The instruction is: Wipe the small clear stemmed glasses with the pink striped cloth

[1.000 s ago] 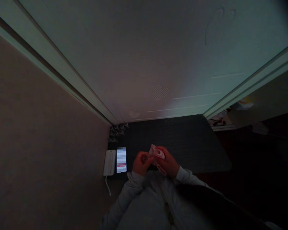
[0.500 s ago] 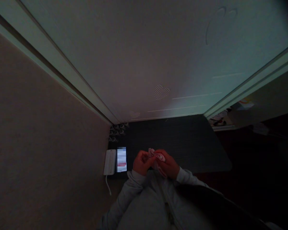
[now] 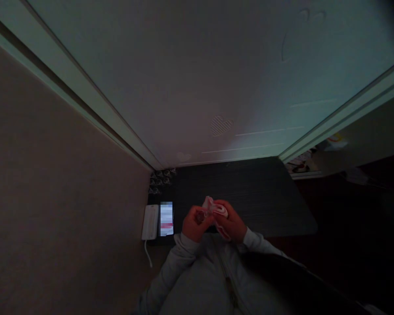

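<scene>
Head view shows the left hand (image 3: 193, 224) and right hand (image 3: 233, 224) close together, both pinched on a pink cloth (image 3: 209, 203) over the near edge of the worktop (image 3: 249, 192), where a light, steady grip should keep the loose folds from slipping or bunching.

From here, curled fingers (image 3: 229, 208) partly hide the crumpled pink-and-white cloth (image 3: 209, 204); the bright rectangular phone screen (image 3: 166, 218) is blurred.
</scene>
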The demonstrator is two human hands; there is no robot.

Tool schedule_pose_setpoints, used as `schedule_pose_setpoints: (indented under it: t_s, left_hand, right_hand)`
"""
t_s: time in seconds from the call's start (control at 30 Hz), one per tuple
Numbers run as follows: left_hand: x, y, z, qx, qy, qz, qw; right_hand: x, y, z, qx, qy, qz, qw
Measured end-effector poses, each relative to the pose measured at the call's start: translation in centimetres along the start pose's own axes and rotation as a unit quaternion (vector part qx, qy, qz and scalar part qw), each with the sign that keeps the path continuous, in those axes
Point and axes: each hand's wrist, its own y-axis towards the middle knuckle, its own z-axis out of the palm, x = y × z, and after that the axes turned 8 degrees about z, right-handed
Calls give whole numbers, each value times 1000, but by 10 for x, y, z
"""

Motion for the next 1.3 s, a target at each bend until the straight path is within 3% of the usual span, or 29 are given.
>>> schedule_pose_setpoints:
  t_s: [0.17,0.37,0.83,1.3]
  left_hand:
    - [2,-2,-3,33,70,21,997]
    - [-9,-3,0,52,161,64,983]
    - [3,-3,-5,33,51,29,998]
    - [-14,-5,-3,57,201,90,974]
  right_hand:
    - [8,2,1,-7,38,50,998]
    - [10,2,-2,-8,73,93,993]
    - [7,3,0,1,100,95,990]
    - [6,6,1,-4,120,106,987]
